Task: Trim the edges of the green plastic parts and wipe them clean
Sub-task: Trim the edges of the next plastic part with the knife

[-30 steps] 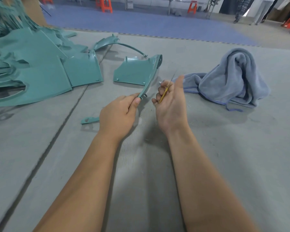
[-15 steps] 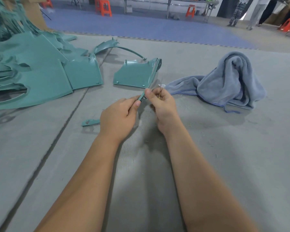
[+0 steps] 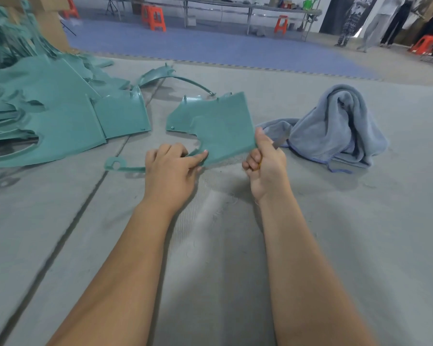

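A green plastic part [image 3: 218,126] is tilted with its broad face toward me, over the grey mat. My left hand [image 3: 171,168] pinches its near lower corner between thumb and fingers. My right hand [image 3: 265,163] grips a small knife [image 3: 279,142] with a yellow handle, its grey blade sticking up past the thumb, right beside the part's right edge. A grey-blue towel [image 3: 340,126] lies bunched just to the right of that hand.
A pile of large green plastic parts [image 3: 43,116] fills the left side. A curved green strip [image 3: 170,76] lies behind the held part, and a small green offcut [image 3: 118,166] lies left of my left hand. Orange stools and standing people are far back.
The green part has turned from edge-on to showing its broad face. My right hand has shifted right to the part's right edge, with the knife blade pointing up.
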Demonstrator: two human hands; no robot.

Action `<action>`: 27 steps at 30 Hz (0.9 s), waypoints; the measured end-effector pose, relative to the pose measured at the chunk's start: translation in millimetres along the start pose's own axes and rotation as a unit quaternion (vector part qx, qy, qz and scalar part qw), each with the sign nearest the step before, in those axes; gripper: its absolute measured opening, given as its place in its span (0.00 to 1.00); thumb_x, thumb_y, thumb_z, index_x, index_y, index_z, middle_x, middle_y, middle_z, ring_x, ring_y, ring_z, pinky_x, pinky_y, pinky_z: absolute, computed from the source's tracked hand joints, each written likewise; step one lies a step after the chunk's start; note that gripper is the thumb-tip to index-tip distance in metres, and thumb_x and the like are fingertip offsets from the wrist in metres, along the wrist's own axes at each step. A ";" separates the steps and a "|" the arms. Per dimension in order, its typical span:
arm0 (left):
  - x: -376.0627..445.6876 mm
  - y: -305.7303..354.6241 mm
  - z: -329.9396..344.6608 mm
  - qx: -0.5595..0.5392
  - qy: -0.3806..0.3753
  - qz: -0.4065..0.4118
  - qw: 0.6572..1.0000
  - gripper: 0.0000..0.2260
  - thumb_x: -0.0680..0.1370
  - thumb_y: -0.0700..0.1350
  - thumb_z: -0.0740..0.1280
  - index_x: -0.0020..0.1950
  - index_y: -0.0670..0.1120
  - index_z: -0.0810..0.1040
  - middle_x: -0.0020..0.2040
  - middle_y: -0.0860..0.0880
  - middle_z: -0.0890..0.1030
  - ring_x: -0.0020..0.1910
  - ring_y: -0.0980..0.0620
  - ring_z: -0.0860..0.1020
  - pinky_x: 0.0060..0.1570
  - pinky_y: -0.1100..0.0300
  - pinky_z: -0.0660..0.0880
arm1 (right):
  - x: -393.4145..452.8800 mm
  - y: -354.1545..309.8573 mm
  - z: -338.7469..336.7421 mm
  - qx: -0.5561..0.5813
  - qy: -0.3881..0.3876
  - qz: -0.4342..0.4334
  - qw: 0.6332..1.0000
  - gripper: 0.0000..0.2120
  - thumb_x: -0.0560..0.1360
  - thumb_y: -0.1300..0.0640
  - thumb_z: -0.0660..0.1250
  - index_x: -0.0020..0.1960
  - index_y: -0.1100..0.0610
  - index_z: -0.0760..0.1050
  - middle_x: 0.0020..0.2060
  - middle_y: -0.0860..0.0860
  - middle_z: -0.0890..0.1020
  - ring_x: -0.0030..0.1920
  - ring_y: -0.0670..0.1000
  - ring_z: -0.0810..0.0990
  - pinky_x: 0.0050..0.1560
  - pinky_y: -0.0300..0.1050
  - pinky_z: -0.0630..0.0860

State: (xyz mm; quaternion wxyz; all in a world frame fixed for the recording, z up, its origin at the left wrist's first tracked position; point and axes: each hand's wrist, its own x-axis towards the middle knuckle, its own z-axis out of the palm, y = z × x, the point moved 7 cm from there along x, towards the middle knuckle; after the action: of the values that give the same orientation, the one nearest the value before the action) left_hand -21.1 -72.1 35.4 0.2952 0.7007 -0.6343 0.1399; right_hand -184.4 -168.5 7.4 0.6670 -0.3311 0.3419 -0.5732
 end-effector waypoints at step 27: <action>-9.4 -37.7 30.6 -0.691 0.028 -0.430 0.580 0.07 0.80 0.46 0.63 0.54 0.47 0.80 0.45 0.49 0.86 0.43 0.50 0.84 0.38 0.58 0.81 | -6.2 15.9 26.9 -0.439 -0.149 -0.186 0.866 0.10 0.77 0.61 0.64 0.49 0.50 0.82 0.27 0.41 0.74 0.30 0.42 0.69 0.36 0.40 0.67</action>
State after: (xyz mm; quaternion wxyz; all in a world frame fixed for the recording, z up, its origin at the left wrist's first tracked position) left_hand 8.6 -81.8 -3.0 0.7337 0.4713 -0.1545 -0.4645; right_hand -154.0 -159.0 9.4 0.3765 -0.7287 0.3870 -0.4213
